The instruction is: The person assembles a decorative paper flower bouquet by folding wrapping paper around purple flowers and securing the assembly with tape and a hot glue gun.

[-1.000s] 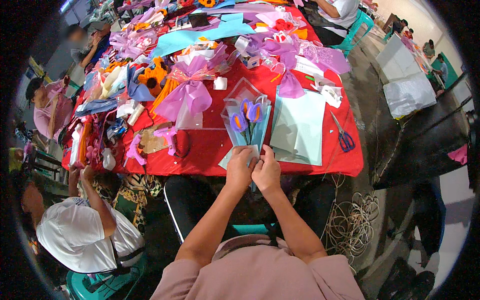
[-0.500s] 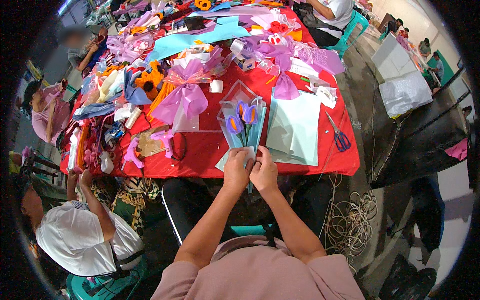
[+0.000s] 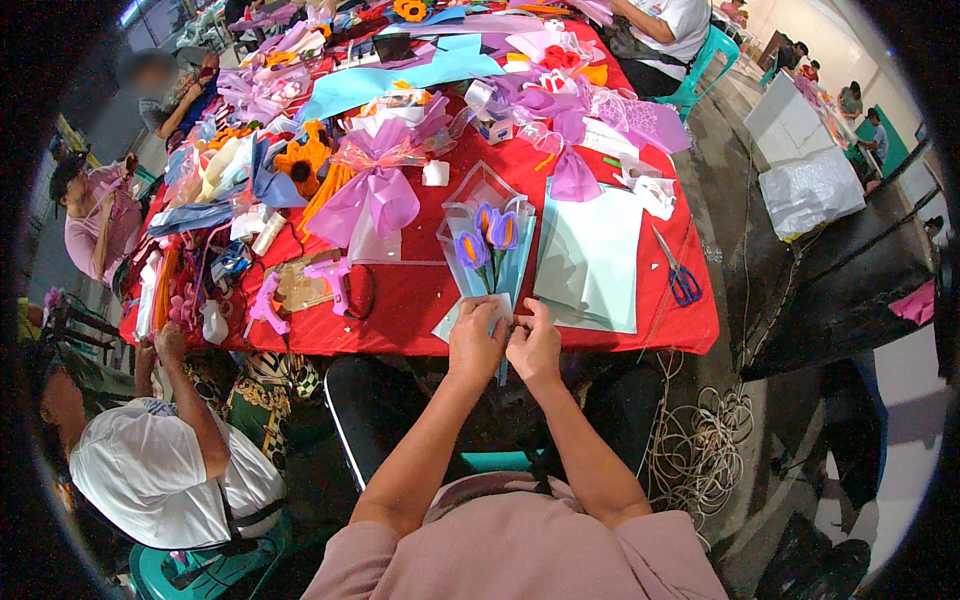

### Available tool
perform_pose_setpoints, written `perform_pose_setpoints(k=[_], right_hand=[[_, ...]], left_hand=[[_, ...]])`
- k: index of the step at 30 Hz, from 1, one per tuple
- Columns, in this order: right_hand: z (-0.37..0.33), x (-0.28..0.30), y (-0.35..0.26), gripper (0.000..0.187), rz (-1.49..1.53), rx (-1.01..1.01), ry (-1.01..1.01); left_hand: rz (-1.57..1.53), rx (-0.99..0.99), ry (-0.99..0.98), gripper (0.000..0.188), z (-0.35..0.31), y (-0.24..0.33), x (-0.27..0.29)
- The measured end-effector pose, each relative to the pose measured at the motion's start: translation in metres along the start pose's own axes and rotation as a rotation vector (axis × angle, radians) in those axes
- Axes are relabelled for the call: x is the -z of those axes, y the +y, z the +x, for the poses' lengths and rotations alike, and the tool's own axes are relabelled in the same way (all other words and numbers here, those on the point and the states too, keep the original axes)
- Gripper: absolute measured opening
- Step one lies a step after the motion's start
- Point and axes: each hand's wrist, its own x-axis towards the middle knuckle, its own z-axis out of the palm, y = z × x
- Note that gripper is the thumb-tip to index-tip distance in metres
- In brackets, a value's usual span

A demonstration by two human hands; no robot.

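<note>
A small bouquet (image 3: 487, 240) of purple tulip-like flowers with orange centres lies at the near edge of the red table, backed by pale blue and clear wrapping. My left hand (image 3: 476, 338) is closed round the lower stems, where a piece of white paper (image 3: 503, 304) shows by the thumb. Close beside it, my right hand (image 3: 535, 342) has its fingertips pinched together near the base of the bouquet. Whatever sits between those right fingertips is too small to make out. Light blue-green wrapping sheets (image 3: 588, 255) lie just right of the bouquet.
Blue-handled scissors (image 3: 683, 280) rest near the table's right edge. Two pink glue guns (image 3: 268, 308) lie on cardboard (image 3: 300, 285) to the left. Purple-wrapped bouquets (image 3: 370, 195) and orange flowers crowd the far side. A person in white (image 3: 165, 470) sits at my left; coiled cable (image 3: 705, 450) lies on the floor.
My right hand has shifted slightly right and its fingers have drawn a little away from the left hand. The left hand keeps its hold on the bouquet.
</note>
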Motion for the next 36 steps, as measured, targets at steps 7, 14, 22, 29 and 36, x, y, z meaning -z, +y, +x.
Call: perform_pose_setpoints(k=[7,14,22,29,36], right_hand=[[0.001,0.001,0.002,0.043,-0.018,0.017,0.016],[-0.005,-0.004,-0.001,0.043,0.031,0.027,0.031],[-0.01,0.004,-0.007,0.05,0.082,-0.08,-0.039],[-0.014,-0.005,-0.004,0.051,0.16,-0.12,-0.005],[-0.014,-0.006,-0.004,0.05,0.129,-0.085,0.025]], left_hand=[[0.024,-0.015,0.004,0.026,0.0,0.003,0.0],[0.046,-0.076,0.018,0.029,0.0,-0.004,-0.001],[0.053,-0.095,0.009,0.029,0.002,-0.001,-0.006],[0.07,-0.116,0.022,0.027,0.004,-0.008,-0.005],[0.083,-0.103,-0.006,0.028,0.003,-0.004,-0.003]])
